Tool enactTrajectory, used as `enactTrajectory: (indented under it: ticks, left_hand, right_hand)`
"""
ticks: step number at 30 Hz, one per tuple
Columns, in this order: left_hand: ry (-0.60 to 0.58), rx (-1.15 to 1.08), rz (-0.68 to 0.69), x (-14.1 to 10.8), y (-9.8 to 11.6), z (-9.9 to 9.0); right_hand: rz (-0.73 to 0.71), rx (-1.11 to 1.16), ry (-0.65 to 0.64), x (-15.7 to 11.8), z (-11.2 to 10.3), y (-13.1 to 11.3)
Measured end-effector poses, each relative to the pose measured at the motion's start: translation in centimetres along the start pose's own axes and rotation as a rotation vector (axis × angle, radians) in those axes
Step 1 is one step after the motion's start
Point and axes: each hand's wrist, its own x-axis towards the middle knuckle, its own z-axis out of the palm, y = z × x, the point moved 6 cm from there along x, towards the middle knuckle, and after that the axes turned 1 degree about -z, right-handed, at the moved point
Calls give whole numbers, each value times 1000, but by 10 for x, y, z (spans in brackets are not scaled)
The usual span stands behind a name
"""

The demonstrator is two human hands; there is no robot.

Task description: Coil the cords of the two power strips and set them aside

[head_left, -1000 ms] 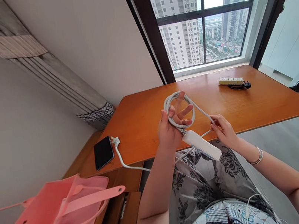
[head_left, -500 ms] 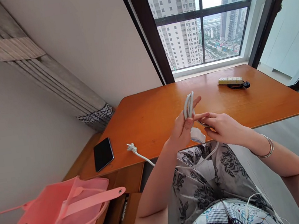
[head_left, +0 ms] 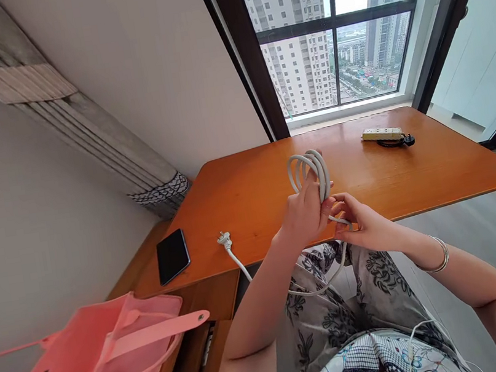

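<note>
Above the near edge of the table, my left hand [head_left: 305,211] is closed around several loops of a white power cord [head_left: 320,169]. Its coils stick up past the fingers. My right hand [head_left: 360,222] pinches the same cord just to the right of the loops. From there the cord hangs in a slack curve over my lap, passes behind my left forearm, and comes out on the table at a white plug [head_left: 224,239]. The white block seen at the cord earlier is hidden now.
A black phone [head_left: 173,257] lies on the wooden table [head_left: 240,196] at the left. Farther back right sits a power strip [head_left: 382,133] with a black plug. An open pink bag [head_left: 115,355] stands at lower left. Beyond the table is a window [head_left: 341,60].
The coil in my left hand has turned and its loops spread wider. My right hand has shifted slightly down. The plug has slid a little to the right.
</note>
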Motion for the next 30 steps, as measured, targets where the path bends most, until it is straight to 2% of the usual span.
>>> enactTrajectory:
  ticks: [5, 10, 16, 21, 25, 30]
  left_hand:
    - [56, -148, -110, 1, -10, -16]
    - [78, -254, -176, 3, -17, -17]
    - [15, -762, -254, 8, -16, -7]
    - [-115, -1130, -378, 6, -5, 7]
    - [-268, -1342, -510, 0, -1, 23]
    - [-319, -1406, -566, -3, -2, 30]
  right_hand:
    - [44, -158, -68, -13, -7, 24]
    - [-58, -254, 4, -18, -14, 27]
    - [-497, -536, 191, -21, -13, -26]
    - [-714, -686, 259, -14, -10, -64]
    - [-682, -774, 401, -5, -21, -76]
    - [-512, -906, 517, 4, -40, -76]
